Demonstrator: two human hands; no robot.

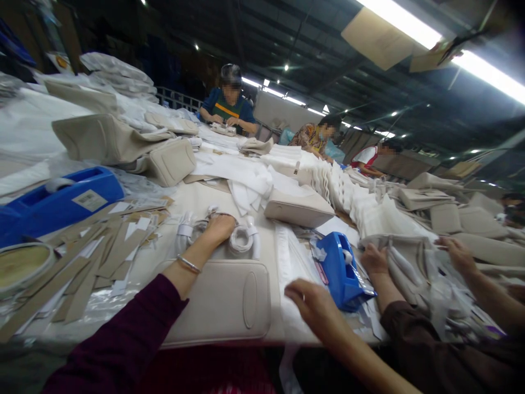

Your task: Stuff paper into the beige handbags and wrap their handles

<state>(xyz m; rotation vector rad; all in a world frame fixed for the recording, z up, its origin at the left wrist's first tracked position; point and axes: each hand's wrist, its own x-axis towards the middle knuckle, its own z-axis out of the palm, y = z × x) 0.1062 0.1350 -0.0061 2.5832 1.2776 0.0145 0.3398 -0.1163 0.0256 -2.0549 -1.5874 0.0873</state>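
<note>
A beige handbag (221, 301) lies on the table before me with a side turned up and an oval outline on it. Its handles (241, 239) are wrapped in white and stick out at the far end. Between them, my left hand (220, 229) is closed on the bag's top, its fingertips hidden. My right hand (314, 309) hovers right of the bag, fingers curled together; a small pale spot shows at them, too small to name. Closest to that hand are a blue tape dispenser (342, 273) and a white strip (289, 262).
A second blue tape dispenser (65, 200) and cardboard strips (110, 251) lie left. More beige bags (106, 137) and white padding (328, 186) crowd the table. At right, a co-worker's hands (374, 258) hold a beige bag (410, 262). Other people (229, 109) work across the table.
</note>
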